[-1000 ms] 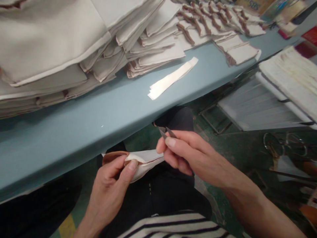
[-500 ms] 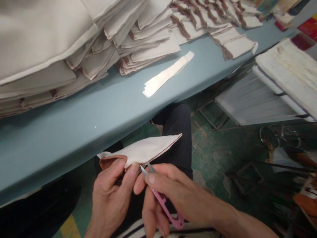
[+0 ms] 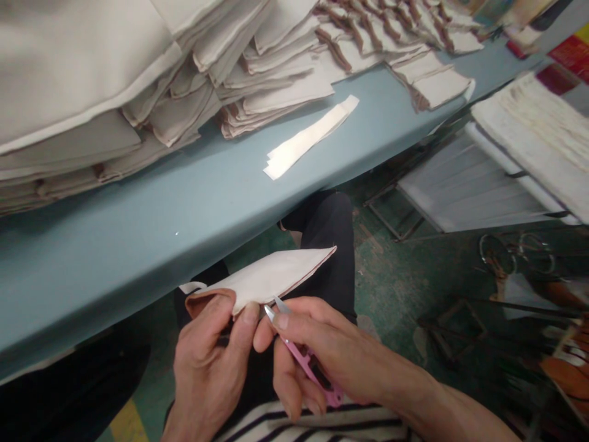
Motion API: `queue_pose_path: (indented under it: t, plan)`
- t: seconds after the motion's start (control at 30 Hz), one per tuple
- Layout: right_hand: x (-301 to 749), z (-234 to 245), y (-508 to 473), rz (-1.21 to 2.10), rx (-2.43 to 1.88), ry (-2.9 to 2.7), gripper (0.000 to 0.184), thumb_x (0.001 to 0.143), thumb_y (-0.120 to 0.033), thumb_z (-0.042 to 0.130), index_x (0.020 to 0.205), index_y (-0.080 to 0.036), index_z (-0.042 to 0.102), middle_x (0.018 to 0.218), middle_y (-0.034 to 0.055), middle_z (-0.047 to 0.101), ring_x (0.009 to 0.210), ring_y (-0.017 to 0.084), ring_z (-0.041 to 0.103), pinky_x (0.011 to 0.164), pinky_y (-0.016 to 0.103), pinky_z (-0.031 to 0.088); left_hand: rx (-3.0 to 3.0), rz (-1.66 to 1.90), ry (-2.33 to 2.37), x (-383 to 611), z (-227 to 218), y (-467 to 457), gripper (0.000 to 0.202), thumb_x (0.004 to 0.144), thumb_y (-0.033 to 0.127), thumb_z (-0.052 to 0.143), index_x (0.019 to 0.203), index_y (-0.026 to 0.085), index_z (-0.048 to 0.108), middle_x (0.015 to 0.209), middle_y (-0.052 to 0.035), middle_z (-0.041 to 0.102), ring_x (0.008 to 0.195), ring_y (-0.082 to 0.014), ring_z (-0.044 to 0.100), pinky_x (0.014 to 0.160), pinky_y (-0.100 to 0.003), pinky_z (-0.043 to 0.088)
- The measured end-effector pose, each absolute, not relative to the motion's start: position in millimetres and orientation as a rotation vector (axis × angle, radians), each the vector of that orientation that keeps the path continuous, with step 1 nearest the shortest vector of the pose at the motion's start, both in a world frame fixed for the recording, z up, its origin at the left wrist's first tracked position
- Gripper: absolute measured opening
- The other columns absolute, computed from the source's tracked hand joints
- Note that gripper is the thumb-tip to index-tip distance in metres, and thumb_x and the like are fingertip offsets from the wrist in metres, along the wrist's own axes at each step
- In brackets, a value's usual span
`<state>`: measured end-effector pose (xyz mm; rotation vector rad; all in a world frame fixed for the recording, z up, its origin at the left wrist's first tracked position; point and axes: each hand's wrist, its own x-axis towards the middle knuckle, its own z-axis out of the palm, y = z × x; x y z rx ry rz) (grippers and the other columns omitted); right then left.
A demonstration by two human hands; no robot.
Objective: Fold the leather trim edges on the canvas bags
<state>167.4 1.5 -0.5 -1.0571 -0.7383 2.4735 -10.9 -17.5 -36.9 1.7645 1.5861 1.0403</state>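
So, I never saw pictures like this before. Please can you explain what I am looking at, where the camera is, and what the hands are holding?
This is one view from a camera worn on a person's head, looking forward and down, so you see nearly what the person sees. The two bare hands are that person's own.

The left hand pinches a folded cream cloth with a brown edge. The right hand holds small pink thread snips, with their metal blades close to the cloth.

Ahead is a pale blue table. On it lie stacks of folded cloth and, apart from them, a loose cloth strip. Below the hands you can see the person's dark trousers and striped top.
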Motion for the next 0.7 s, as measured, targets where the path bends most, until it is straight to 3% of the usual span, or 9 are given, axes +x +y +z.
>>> queue_pose_path:
  t: [0.27, 0.53, 0.7]
  plan:
    - [168.7, 4.8, -2.2, 2.478, -1.127, -0.638, 0.025, 0.098, -0.033, 0.049, 0.101, -0.017, 0.068, 0.048, -0.0091, 0.051, 0.035, 0.007, 0.034, 0.035, 0.017, 0.026, 2.248, 1.154, 1.591, -16.0, -52.3, -26.6, 0.031, 0.094, 0.003, 0.062, 0.076, 0.024, 0.047, 0.061, 0.0083, 0.049, 0.049, -0.0096, 0.048, 0.050, -0.025, 0.034]
    - [173.3, -1.3, -18.9, 2.481, -1.143, -0.588, 0.023, 0.097, -0.041, 0.055, 0.091, -0.020, 0.062, 0.043, -0.0120, 0.045, 0.034, 0.007, 0.026, 0.034, 0.019, 0.020, 2.380, 1.148, 1.404, -19.7, -56.3, -40.2, 0.033, 0.097, 0.001, 0.060, 0.076, 0.024, 0.049, 0.052, 0.0098, 0.049, 0.041, -0.0088, 0.051, 0.053, -0.025, 0.040]
    - [188.6, -11.0, -43.9, 2.457, -1.260, -0.500, 0.033, 0.098, -0.053, 0.059, 0.091, -0.021, 0.059, 0.044, -0.0132, 0.042, 0.033, 0.007, 0.023, 0.033, 0.020, 0.017, 2.244, 1.058, 1.384, -33.4, -54.4, -74.1, 0.022, 0.098, 0.009, 0.059, 0.084, 0.023, 0.068, 0.057, 0.0041, 0.067, 0.045, -0.0127, 0.062, 0.052, -0.025, 0.044]
